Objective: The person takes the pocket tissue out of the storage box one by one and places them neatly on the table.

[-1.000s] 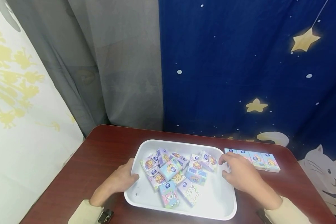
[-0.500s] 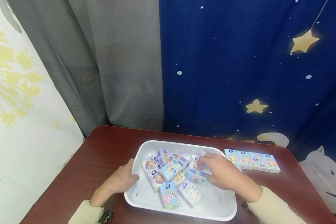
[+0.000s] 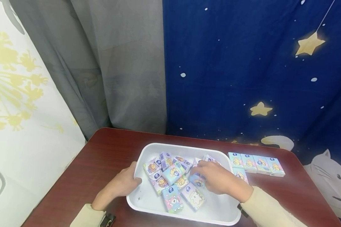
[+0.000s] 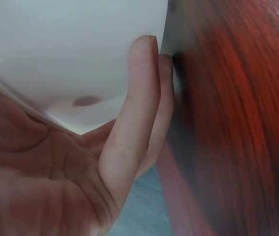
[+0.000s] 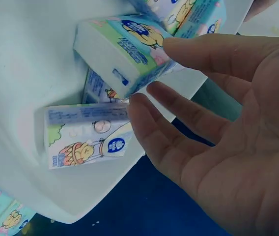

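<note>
A white plastic tray (image 3: 216, 209) holds several small tissue packs (image 3: 173, 172) in a loose heap. My left hand (image 3: 125, 180) grips the tray's left rim; in the left wrist view its fingers (image 4: 142, 93) lie along the tray wall. Inside the tray, my right hand (image 3: 216, 177) is over a blue tissue pack (image 3: 197, 181) right of the heap. The right wrist view has the thumb at the edge of a blue-green pack (image 5: 129, 51), with relaxed fingers close to its lower corner. A firm hold is not visible. A pack with a balloon picture (image 5: 88, 140) lies beside it.
Several tissue packs (image 3: 256, 164) stand in a row on the dark red table (image 3: 113, 148), right of the tray. One more pack (image 3: 240, 175) lies in front of the row's left end. A grey curtain (image 3: 130, 78) and a blue starry curtain (image 3: 216, 94) hang behind.
My right hand has moved left from the tray's right rim to the packs inside, uncovering the pack in front of the row. The left hand keeps its hold on the tray.
</note>
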`<move>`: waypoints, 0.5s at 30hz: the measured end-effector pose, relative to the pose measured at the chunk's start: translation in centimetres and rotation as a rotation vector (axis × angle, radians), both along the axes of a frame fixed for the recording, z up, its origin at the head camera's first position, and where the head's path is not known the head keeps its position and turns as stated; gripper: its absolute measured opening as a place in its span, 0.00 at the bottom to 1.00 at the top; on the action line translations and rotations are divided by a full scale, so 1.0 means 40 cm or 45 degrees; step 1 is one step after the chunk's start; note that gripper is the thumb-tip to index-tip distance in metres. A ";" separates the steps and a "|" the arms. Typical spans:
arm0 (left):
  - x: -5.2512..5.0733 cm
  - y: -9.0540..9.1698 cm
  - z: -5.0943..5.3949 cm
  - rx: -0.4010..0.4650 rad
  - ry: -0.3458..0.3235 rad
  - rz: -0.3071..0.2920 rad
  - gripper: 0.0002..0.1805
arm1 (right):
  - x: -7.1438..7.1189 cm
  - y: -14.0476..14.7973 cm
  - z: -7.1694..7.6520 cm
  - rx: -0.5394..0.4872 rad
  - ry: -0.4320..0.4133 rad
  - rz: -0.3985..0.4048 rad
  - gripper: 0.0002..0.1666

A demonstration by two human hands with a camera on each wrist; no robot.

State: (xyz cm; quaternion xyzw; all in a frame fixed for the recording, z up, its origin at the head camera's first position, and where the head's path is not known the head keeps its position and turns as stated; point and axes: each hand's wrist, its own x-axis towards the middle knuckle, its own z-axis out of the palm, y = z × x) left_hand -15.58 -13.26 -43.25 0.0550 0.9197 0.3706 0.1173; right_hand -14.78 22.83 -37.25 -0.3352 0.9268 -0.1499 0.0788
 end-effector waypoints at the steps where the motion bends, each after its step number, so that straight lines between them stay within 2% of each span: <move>1: 0.000 0.000 0.000 0.000 0.001 0.000 0.28 | 0.000 0.001 -0.001 0.005 -0.009 -0.006 0.33; 11: 0.000 0.000 -0.001 -0.006 0.006 0.000 0.27 | 0.005 0.010 -0.020 0.116 -0.077 -0.048 0.49; 15: 0.000 0.000 -0.001 0.000 0.002 0.000 0.27 | 0.009 0.014 -0.028 0.130 -0.072 -0.061 0.52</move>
